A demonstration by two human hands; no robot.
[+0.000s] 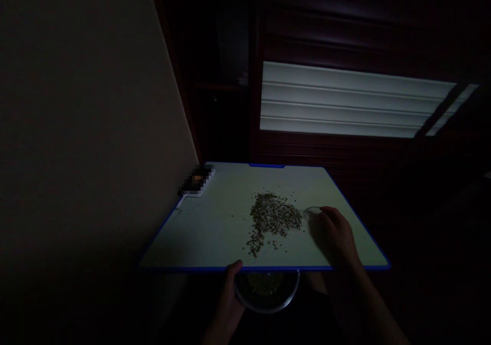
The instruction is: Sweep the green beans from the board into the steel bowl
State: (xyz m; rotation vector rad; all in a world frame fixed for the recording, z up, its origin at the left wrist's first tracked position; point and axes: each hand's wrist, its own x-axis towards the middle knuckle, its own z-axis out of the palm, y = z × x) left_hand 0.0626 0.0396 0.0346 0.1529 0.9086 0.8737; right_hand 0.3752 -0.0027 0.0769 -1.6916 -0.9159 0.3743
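Small dark grains point(272, 214) lie in a loose, uneven patch on a pale board point(203, 232) with a blue edge. Above the right part of the board, my right hand point(339, 232) is closed on the handle of a pale spoon point(313, 208), whose tip is at the right side of the grains. My left hand point(232, 296) is at the board's near edge, its thumb up beside the edge, wrapped round the left side of a metal bowl point(268, 310). The bowl sits just below the edge and holds more grains, dimly seen.
A device with a blurred screen point(197, 179) and a white cable point(181, 201) rests at the board's far left corner. A wall point(95, 105) rises on the left. Dark wooden furniture with pale slatted panels point(345, 99) stands beyond the board.
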